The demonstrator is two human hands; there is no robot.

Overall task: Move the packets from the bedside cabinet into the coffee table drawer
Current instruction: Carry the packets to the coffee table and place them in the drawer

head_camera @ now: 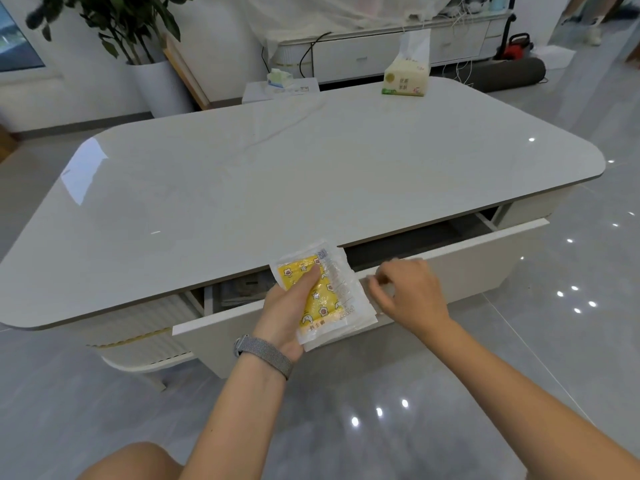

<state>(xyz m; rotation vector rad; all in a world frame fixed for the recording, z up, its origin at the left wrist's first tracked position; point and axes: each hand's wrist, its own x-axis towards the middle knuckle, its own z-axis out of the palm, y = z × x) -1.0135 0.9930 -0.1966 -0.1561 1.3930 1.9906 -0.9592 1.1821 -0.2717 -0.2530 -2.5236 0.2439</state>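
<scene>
Left fingers [309, 276]: curling round the packets, thumb pressing on the yellow face, pinching the stack against the palm.
Left hand [284, 308]: holding the stack above the drawer's front edge; wearing a grey woven band [264, 355] at the wrist.
Right fingers [381, 280]: bending loosely over the top edge of the drawer front, just beside the packets; gripping or merely touching that edge, cannot tell.
Right hand [410, 291]: hovering at the drawer front, back of the hand facing up.
Packets [323, 294]: one clear wrapper with a yellow printed insert showing on top, the white edge of at least one more peeking out beneath; exact count not showing.
Drawer [450, 268]: one, standing pulled out under the worktop's near edge, dark interior showing, some dark flat contents lying at its left end, too dim for naming.
Worktop [277, 174]: one glossy white coffee table top with rounded corners.
Tissue pack [405, 77]: one, standing at the far edge of the worktop, a sheet sticking up.
Beyond: one potted plant [138, 29] standing far left, one low white cabinet [381, 53] running along the far wall, glossy grey floor [554, 341] reflecting ceiling lights.
</scene>
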